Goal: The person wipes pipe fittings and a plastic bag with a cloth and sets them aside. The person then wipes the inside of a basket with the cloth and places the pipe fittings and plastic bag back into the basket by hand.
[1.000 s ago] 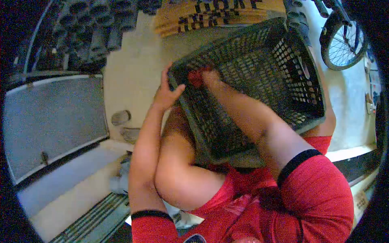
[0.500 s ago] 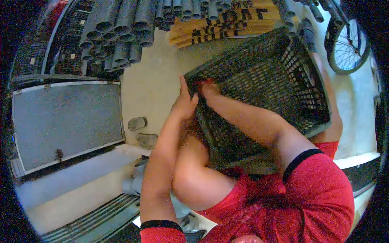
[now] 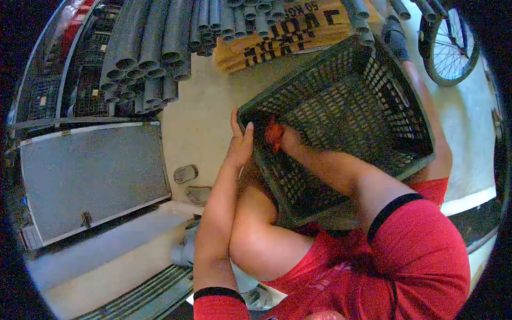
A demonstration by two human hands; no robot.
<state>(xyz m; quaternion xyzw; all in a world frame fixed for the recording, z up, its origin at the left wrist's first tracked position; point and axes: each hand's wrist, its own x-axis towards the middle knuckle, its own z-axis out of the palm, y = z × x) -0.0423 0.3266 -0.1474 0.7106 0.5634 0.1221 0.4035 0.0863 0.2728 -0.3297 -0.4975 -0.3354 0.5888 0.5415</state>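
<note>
A black perforated plastic crate (image 3: 341, 117) sits tilted between my knees, its open top facing me. My left hand (image 3: 241, 141) grips the crate's left corner, fingers outside and thumb at the rim. Inside the crate, near that same corner, my right hand (image 3: 288, 140) is closed on a red cloth (image 3: 274, 133), pressed near the inner wall. Part of the right hand's fingers is hidden by the cloth and blur.
Grey pipes (image 3: 154, 48) are stacked at the upper left, beside a yellow sack (image 3: 282, 40) with black lettering. A bicycle wheel (image 3: 450, 50) stands upper right. A grey framed panel (image 3: 96, 181) and slippers (image 3: 186, 173) lie left.
The view has shifted, bringing more of the pipes into sight. My right hand has moved the red cloth slightly down along the crate's inside, while my left hand keeps holding the corner.
</note>
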